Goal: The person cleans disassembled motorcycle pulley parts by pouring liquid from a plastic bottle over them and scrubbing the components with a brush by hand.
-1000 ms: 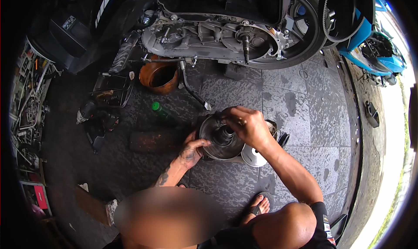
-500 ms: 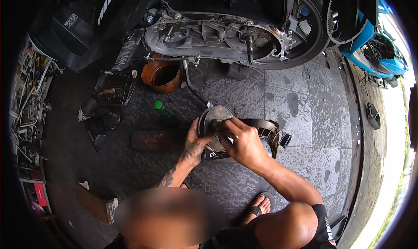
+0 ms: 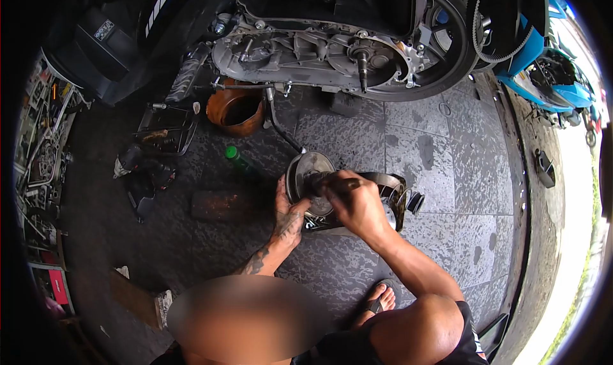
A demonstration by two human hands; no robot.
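A round metal pulley (image 3: 309,163) stands tilted in front of me, its flat disc face turned partly towards my right hand. My left hand (image 3: 288,213) wraps around its lower left side, with the thumb across the front. Over the pulley's middle, my right hand (image 3: 361,207) is closed with bent fingers. Something dark (image 3: 323,182) lies at the fingertips by the hub, too hidden to name. Just beneath and to the right is a tray (image 3: 401,219) with metal parts in it, partly covered by my right hand. A spring-like black part (image 3: 416,203) sits at its right end.
Ahead stands a scooter with its engine case (image 3: 300,59) uncovered and a rear wheel (image 3: 461,65). A rusty pot (image 3: 235,113), a green-capped bottle (image 3: 234,154) and a wooden block (image 3: 230,205) are on the tiled floor. A toothed belt (image 3: 480,36) hangs at upper right.
My right hand has turned at the wrist over the pulley's middle, and its fingers have shifted. The pulley and my left hand sit slightly higher left in view. My left hand keeps its grip.
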